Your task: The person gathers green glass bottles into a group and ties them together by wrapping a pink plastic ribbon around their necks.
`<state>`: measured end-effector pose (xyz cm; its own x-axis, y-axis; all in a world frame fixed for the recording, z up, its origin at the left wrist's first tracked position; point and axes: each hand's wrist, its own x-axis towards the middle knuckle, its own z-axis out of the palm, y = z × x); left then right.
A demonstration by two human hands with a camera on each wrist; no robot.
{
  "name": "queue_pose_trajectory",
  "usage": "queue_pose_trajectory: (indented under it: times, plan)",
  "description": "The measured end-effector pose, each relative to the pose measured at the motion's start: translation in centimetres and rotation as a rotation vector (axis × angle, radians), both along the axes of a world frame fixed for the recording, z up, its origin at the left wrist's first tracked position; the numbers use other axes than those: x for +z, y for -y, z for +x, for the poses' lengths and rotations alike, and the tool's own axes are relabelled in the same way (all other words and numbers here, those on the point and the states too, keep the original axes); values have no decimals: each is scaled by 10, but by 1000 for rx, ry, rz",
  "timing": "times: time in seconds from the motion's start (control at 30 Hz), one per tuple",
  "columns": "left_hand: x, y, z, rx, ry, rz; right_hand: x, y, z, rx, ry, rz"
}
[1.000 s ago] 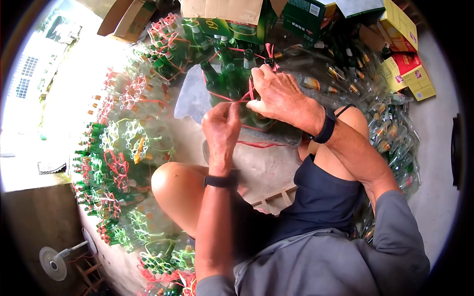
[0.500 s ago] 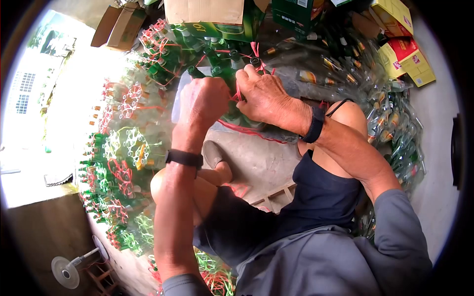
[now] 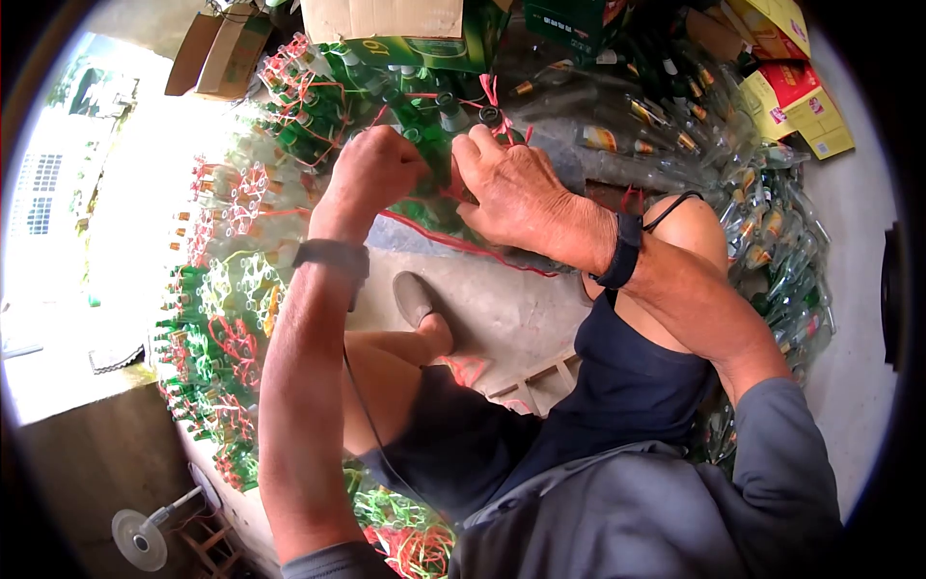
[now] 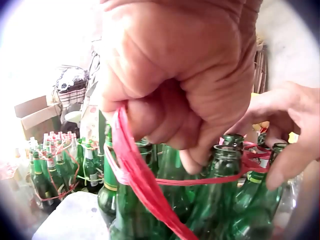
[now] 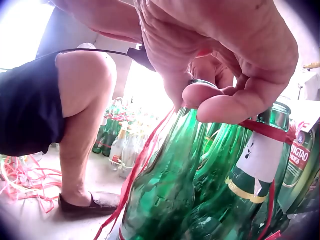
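Observation:
Several green glass bottles (image 4: 210,205) stand in a bundle, with a red plastic strap (image 4: 145,180) running round their necks. My left hand (image 3: 371,179) is at the left side of the bundle, fingers curled round the strap, whose loose length hangs below the fist in the left wrist view. At the bundle's near right side, my right hand (image 3: 511,193) pinches the strap against a bottle neck; its fingertips (image 5: 220,109) cover the rim partly. A label bottle (image 5: 252,160) beside it has the strap across its neck. Another strap length hangs down in the right wrist view.
Tied bottle bundles (image 3: 251,193) fill the left side. Loose bottles (image 3: 762,222) are piled at the right. A green carton (image 3: 424,48) stands behind the bundle, yellow boxes (image 3: 796,106) at the back right. Below are a shoed foot (image 3: 415,299) and a fan (image 3: 140,538).
My left hand has moved left and up from the middle of the bundle, drawing the strap along. The right hand stays at the bottle necks. The head view has shifted slightly.

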<state>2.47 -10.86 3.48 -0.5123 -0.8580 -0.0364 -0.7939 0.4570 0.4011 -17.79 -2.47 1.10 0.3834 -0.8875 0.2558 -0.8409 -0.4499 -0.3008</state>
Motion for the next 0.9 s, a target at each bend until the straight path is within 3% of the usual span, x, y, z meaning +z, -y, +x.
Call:
queue_pose_trajectory:
  times: [0.1,0.27,0.43,0.5,0.57,0.8,0.9]
  plan:
    - [-8,-11,3,88,91,-111,-3,2,-4,10,9,-19]
    - [-20,-43,2,420,-37,-100,-8,-1,-5,26,47,-71]
    - [-46,-65,14,475,-288,-50,2,-11,-8,42,22,-202]
    - [-54,-69,11,559,-576,68,2,-13,-11,58,3,-272]
    - [-55,-71,8,583,-585,79,-11,-15,-11,50,0,-51]
    - [-43,-80,3,638,-522,107,-8,-7,-13,62,0,48]
    - [-50,-89,-4,640,-612,34,-3,-5,-21,69,-10,54]
